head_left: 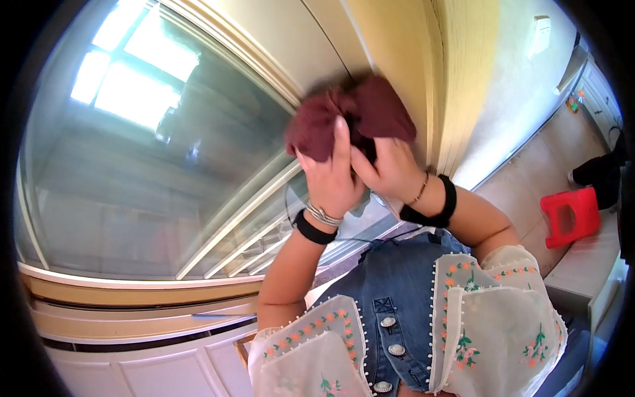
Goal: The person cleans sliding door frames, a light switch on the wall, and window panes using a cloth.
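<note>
At the left stretches a glass panel [132,212] reflecting a bright window. Toward the middle, the left hand [331,175], a silver bracelet on its wrist, grasps the near left part of a bunched maroon cloth [387,109], held up just beside a cream frame. The right hand's [395,169] fingers grip the cloth's right part, partly hidden. Farther right, a red stool [572,217] stands on the floor [522,178].

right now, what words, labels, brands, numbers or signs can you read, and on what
None can be read.
Maroon cloth: no lettering visible.
Red stool: no lettering visible.
White box on the wall: too small to tell.
Colourful patch at far right: too small to tell.
</note>
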`<state>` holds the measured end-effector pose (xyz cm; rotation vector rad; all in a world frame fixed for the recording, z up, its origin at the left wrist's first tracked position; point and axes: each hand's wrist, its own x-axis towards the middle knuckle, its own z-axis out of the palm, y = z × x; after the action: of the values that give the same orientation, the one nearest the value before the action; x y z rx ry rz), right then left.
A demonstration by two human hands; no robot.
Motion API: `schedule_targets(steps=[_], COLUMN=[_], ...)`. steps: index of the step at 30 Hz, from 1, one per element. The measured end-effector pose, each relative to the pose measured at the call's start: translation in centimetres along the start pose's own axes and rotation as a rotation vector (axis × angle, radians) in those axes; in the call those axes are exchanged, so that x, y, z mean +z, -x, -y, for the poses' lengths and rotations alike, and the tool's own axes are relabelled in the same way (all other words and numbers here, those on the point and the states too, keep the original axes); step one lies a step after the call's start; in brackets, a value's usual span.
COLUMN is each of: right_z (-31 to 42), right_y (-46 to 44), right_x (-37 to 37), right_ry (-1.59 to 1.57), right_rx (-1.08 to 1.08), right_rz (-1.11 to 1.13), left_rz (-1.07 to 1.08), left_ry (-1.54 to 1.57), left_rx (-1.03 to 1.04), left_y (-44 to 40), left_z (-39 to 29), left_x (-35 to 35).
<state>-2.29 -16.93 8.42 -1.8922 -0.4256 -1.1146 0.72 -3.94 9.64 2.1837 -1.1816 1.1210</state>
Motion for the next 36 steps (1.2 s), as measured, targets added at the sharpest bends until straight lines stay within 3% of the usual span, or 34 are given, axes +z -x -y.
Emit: schedule_targets(steps=[1,3,4,6,7,10,14,16,18,19,22,24,27,30,33,36], right_z=[0.2,0.2,-0.1,-1.3,-2.0,-3.8,-5.9,-7.2,-8.5,-9.5,-11.2,-11.2,-14.0,-15.3,-14.3,-14.1], right_y=[-0.8,-1.9,-1.9,-1.5,0.4,4.2,7.9,10.2,12.3,13.2,16.2,16.7,20.2,22.5,22.6,20.1], right_x=[0.2,0.3,0.4,1.3,1.3,1.9,2.0,2.0,2.3,2.6,3.1,2.7,3.6,4.2,3.2,2.6], right_ry=[0.003,-0.061,-0.058,0.181,0.335,0.321,0.319,0.283,0.27,0.256,0.224,0.122,0.216,0.222,0.215,0.254], right_rx=[0.006,0.39,0.391,-0.089,-0.077,0.071,0.036,0.036,0.09,0.136,0.107,0.129,0.026,0.11,0.072,-0.213], right_rz=[0.001,0.317,0.317,-0.016,0.088,0.252,0.211,0.331,0.429,0.526,0.514,0.552,0.625,0.735,0.808,0.825], left_rz=[-0.043,0.036,0.109,0.1,0.184,0.321,0.442,0.462,0.631,0.62,0.597,0.775,0.662,0.775,0.76,0.897], left_ry=[-0.026,-0.151,-0.283,-0.308,-0.294,-0.351,-0.356,-0.332,-0.226,-0.233,-0.205,-0.178,-0.148,-0.112,-0.093,-0.059], left_rx=[0.01,0.028,0.048,0.056,0.037,0.004,0.072,0.1,0.039,0.034,0.055,0.045,0.152,0.06,0.06,-0.136], left_y=[-1.2,-2.0,-2.1,-0.9,0.1,1.6,6.4,8.5,10.2,11.1,14.1,15.7,19.0,20.1,22.3,23.6], left_z=[0.0,0.2,0.3,0.4,0.2,0.3,-0.1,-0.4,-0.7,-0.5,0.0,0.4,2.3,2.6,2.8,2.4], left_x=[-0.3,-0.7,-0.7,0.4,1.0,1.3,3.6,4.6,5.4,6.1,6.9,7.1,8.0,7.5,7.1,6.5])
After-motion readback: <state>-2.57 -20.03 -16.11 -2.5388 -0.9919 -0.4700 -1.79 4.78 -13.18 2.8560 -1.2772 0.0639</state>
